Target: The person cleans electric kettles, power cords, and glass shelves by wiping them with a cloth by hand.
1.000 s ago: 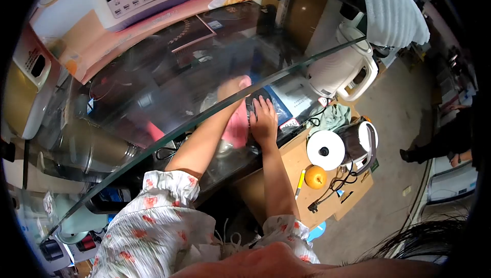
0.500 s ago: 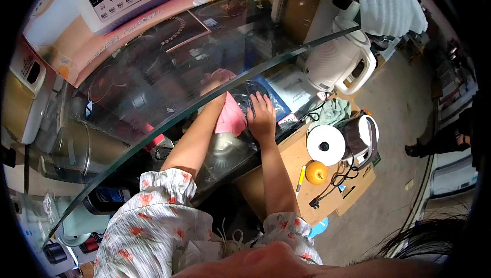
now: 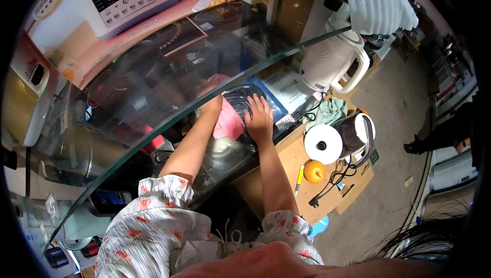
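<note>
Under the upper glass shelf (image 3: 169, 119), my left hand (image 3: 210, 101) is closed on a pink cloth (image 3: 228, 123); the glass edge and the cloth partly hide its fingers. The cloth hangs over a pale, rounded object (image 3: 224, 147) whose kind I cannot make out. My right hand (image 3: 259, 119) lies with its fingers stretched out over a dark, plastic-wrapped package (image 3: 243, 96), close beside the cloth. Behind the package are a blue flat item (image 3: 273, 105) and a white printed sheet (image 3: 292, 90).
A cream kettle (image 3: 335, 63) stands beyond the shelf's right end. On the cardboard box (image 3: 291, 155) are a white lid (image 3: 323, 145), an orange round fruit (image 3: 314, 172), a yellow marker (image 3: 299, 180), a corded appliance (image 3: 358, 137) and a greenish cloth (image 3: 332, 110). A person's dark-clothed leg (image 3: 434, 137) shows at right.
The pink cloth and my left hand have shifted slightly, and more of the dark package shows. My right hand stays nearly in place, fingers still stretched out. The view has moved a little.
</note>
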`<state>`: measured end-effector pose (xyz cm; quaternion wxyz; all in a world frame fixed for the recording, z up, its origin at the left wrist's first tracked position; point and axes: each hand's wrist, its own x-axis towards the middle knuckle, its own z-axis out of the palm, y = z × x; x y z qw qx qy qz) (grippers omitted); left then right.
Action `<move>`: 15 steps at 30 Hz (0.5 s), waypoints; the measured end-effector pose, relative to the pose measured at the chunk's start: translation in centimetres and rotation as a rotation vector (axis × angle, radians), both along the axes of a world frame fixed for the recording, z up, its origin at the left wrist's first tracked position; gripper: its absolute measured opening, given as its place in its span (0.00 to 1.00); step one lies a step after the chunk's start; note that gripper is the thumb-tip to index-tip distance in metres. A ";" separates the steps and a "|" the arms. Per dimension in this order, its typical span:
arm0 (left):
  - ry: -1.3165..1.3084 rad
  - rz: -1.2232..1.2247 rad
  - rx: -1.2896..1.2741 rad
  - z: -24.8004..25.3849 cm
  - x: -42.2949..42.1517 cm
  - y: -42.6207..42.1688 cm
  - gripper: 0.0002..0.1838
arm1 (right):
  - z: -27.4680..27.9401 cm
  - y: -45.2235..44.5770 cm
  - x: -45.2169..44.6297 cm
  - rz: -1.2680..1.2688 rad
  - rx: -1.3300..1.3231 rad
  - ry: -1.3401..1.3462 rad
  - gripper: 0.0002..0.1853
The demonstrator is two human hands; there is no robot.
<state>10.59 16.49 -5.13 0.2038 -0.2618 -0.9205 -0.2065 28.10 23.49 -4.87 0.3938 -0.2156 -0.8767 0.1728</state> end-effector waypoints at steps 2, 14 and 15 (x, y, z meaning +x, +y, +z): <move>0.021 0.000 0.034 0.2 0.4 -0.3 0.12 | 0.2 -0.1 0.1 0.002 -0.017 -0.013 0.22; -0.014 -0.314 0.205 6.9 10.9 -8.0 0.17 | -0.2 0.5 0.3 0.060 -0.067 -0.066 0.24; -0.101 -0.318 0.253 6.9 11.7 -8.8 0.17 | -0.1 0.7 0.4 0.088 -0.084 -0.078 0.25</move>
